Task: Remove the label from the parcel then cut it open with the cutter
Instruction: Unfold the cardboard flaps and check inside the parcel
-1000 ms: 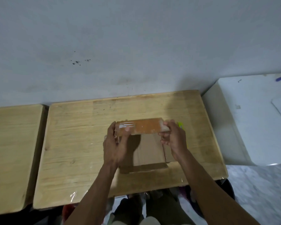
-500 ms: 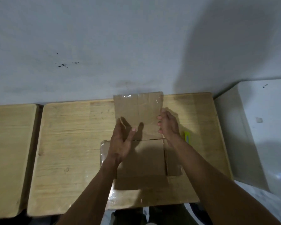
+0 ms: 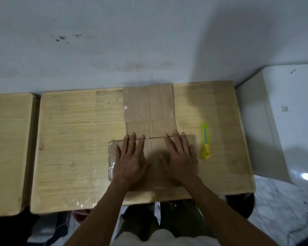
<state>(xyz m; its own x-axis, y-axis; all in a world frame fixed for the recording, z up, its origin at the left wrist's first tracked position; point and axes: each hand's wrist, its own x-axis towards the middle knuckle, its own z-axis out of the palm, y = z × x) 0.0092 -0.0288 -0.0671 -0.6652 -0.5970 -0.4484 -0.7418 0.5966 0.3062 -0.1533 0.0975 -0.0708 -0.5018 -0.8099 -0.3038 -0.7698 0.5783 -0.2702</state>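
The brown cardboard parcel point(image 3: 149, 107) lies unfolded flat on the wooden table point(image 3: 75, 132), its far flap reaching the wall edge. Shiny clear tape point(image 3: 112, 157) wraps its near left side. My left hand point(image 3: 130, 157) presses flat on the near left part with fingers spread. My right hand point(image 3: 180, 155) presses flat on the near right part, fingers spread too. Both sets of fingertips touch the fold line. The yellow-green cutter point(image 3: 205, 141) lies on the table just right of the parcel, apart from my right hand.
A second wooden table point(image 3: 7, 148) adjoins on the left. A white cabinet point(image 3: 281, 121) stands to the right. The grey wall runs behind the tables. My legs show under the table's near edge.
The far flap, held upright a second ago, has been folded back and laid flat. Both hands let go of it and came down flat on the near part.
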